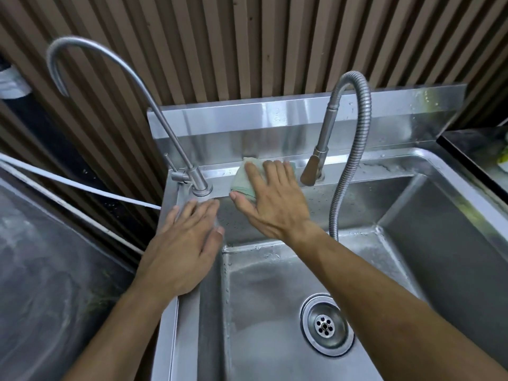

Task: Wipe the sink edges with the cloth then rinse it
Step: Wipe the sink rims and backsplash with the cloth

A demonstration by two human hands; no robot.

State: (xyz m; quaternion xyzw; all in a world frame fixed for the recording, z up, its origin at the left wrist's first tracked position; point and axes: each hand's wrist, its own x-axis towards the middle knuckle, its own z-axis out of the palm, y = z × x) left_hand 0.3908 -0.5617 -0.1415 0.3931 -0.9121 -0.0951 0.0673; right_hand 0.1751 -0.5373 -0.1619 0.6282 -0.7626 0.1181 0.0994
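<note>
Steel sink (412,166) rim, right hand (272,199) flat-fingered on the cloth (243,178), left hand (187,237) spread, grasping nothing.

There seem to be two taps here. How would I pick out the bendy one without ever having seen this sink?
Start at the steel sink and follow its back ledge to the right of the hand pressing the cloth. The flexible faucet rises there as a ribbed, corrugated hose looping over. The gooseneck tap on the left is smooth, thin and rigid.
</note>
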